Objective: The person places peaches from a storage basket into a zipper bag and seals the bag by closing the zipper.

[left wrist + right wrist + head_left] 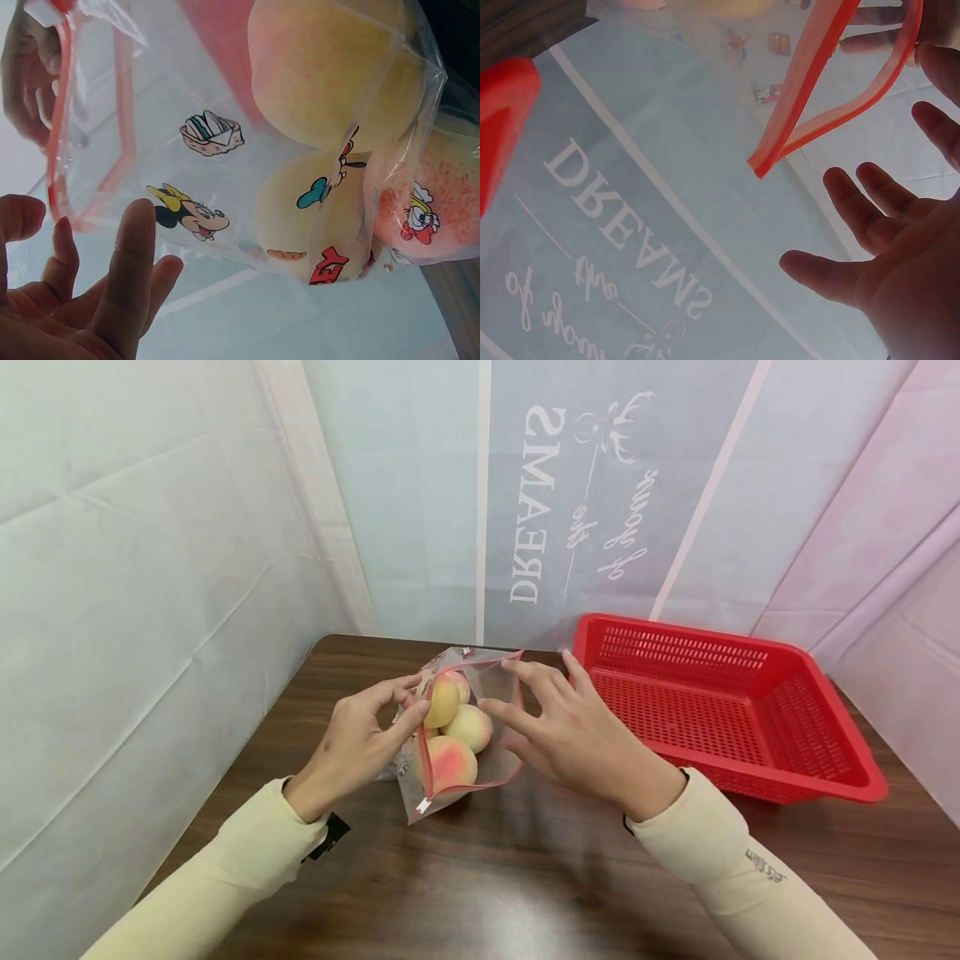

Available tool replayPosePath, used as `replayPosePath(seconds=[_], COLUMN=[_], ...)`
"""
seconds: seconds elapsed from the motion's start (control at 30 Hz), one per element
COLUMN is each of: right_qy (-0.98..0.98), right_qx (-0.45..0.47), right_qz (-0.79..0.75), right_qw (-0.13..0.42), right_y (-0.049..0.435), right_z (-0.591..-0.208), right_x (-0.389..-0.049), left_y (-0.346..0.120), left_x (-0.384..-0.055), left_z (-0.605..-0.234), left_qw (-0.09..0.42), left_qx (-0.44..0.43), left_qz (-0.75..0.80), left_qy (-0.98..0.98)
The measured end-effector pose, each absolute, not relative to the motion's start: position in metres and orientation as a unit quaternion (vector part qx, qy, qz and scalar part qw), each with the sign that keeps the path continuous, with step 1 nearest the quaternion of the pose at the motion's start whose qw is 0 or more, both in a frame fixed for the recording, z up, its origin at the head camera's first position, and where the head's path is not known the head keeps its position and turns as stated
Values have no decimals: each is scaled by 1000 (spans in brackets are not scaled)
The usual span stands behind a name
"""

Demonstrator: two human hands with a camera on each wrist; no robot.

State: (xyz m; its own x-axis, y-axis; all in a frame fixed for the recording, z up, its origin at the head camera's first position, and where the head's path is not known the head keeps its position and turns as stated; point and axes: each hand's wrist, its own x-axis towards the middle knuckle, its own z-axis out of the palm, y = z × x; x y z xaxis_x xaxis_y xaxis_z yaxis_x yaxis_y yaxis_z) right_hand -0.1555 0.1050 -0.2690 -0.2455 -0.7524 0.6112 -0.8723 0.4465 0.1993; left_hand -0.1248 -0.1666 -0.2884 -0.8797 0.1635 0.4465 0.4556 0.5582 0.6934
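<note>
A clear zip bag [491,760] with a red-pink rim stands with its mouth spread wide, holding several peaches [450,762]. Cartoon figures [199,214] are printed on its side in the left wrist view. My left hand [362,739] pinches the rim on the left side of the mouth, thumb on the inner side. My right hand [573,727] is at the opposite side of the mouth, fingers spread, with fingertips right at the rim. In the right wrist view the right hand [907,255] has nothing in its fingers. A white zip slider [423,806] sits at the bag's near corner.
A red perforated plastic basket [847,752] stands on the dark wooden table [480,902] to the right, close beside my right hand. A printed curtain [420,510] hangs behind the table, with pale cloth [135,568] along the left side.
</note>
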Motion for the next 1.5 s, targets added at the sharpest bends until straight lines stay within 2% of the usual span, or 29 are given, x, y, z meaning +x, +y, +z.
replayPosePath(seconds=[0.27,0.4,0.73,1.07,1.5], right_qy=[-777,-772,-744,-739,-740], right_qx=[532,547,561,586,585], right_qz=[106,103,130,119,49], right_qw=[319,307,339,311,328], right_y=[101,95,71,57,37], right_z=[-276,-276,-287,-296,-300], right_x=[-146,-142,-134,-129,-132], left_y=[-173,-175,-179,-183,-191], left_x=[-103,-93,-73,-65,-67], left_z=[-295,-299,-308,-316,-320], left_qw=[191,223,269,256,251], left_qx=[-228,-266,-325,-320,-327], left_qz=[-408,-354,-289,-277,-272], left_qy=[-863,-869,-859,-869,-870])
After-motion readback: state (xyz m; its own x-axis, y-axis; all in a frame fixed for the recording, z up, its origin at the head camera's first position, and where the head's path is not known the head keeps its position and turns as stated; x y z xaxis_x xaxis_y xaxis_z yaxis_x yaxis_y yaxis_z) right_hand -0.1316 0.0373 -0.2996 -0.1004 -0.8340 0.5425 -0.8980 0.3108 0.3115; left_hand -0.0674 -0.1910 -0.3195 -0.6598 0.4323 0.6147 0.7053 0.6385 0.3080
